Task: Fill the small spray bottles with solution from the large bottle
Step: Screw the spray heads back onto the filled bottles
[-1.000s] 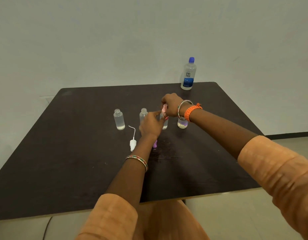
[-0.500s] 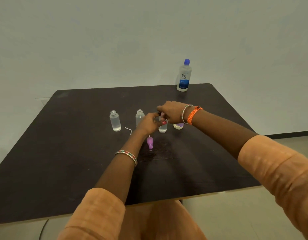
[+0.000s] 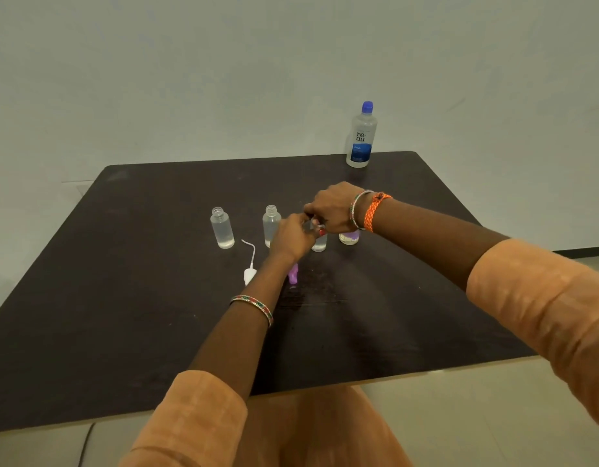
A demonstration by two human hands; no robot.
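Person wears a loose orange top w/ a faint woven check; sleeves end approx. mid-forearm, cuffs wide. Same orange cloth covers the lap at the bottom edge. Left wrist: thin bangles (image 3: 254, 306) w/ red, green & silver beading, stacked close. Right wrist: slim silvery bangles (image 3: 356, 210) w/ bits of red/green, plus a braided orange thread band (image 3: 374, 212) w/ a dark knot on top. Left hand (image 3: 291, 237) & right hand (image 3: 335, 205) bare, no rings seen.

A plain, sparsely furnished room is shown, whether home or workroom cannot be told. A dark square table (image 3: 123, 298) is set against a bare pale wall (image 3: 224, 79), a light tiled floor (image 3: 476, 416) is seen below, and a dark skirting strip (image 3: 581, 252) runs along the wall's foot.
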